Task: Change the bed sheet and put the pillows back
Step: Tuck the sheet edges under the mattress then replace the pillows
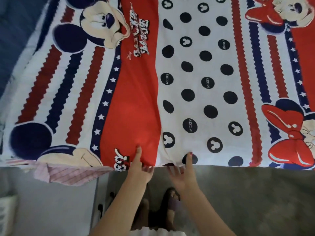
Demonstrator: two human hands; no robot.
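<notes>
Grey carpet (238, 193) below, left hand (141, 167) and right hand (185, 172) both pinching cartoon bed sheet (204, 65) edge, arms outstretched

Both bare forearms rise from the bottom centre of the frame toward its lower middle. The left hand (140, 169) has its thumb stretched straight up the frame and its fingers (148, 169) curled beneath, pinching. The right hand (185, 174) sits just beside it, thumb likewise pointing up the frame, its fingers spread and slightly bent toward the left hand.
</notes>
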